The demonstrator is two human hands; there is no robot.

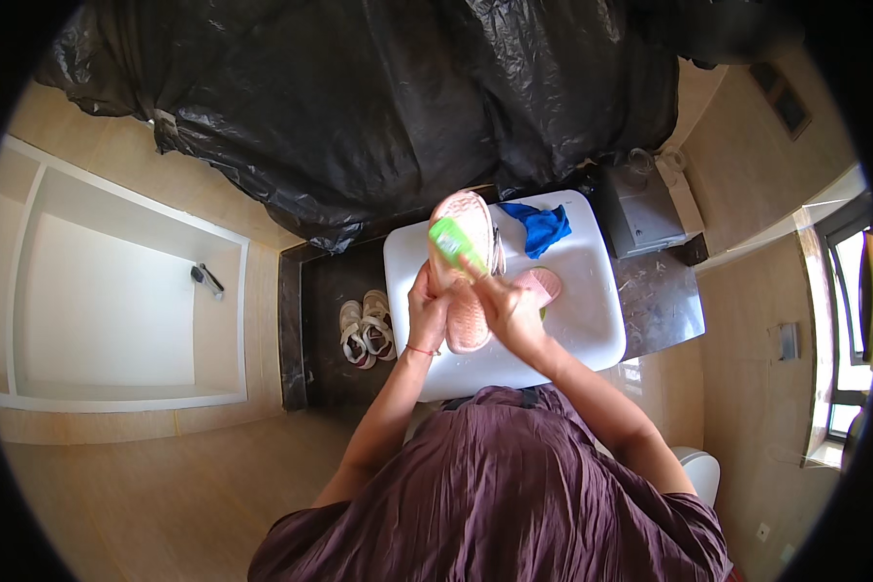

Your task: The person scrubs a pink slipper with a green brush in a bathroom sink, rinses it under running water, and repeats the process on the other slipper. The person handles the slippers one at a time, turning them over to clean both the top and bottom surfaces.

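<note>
My left hand [428,309] grips a pink slipper [468,327] by its side, holding it over a white sink [600,327]. The slipper's textured pink face is turned up towards me. My right hand [513,313] holds a bright green brush [451,244], index finger stretched along it, against the slipper's far half. The brush is blurred and its bristles are hidden. A second pink slipper [542,286] lies in the basin, partly behind my right hand, with a bit of green under it. A crumpled blue cloth [542,229] hangs over the sink's back ledge.
Beige sneakers [366,331] stand on the dark counter [324,276] left of the sink. A grey box [644,211] sits at the right. Black plastic sheeting [335,94] covers the wall ahead. A white recessed niche [116,298] at left holds a small dark brush [207,280].
</note>
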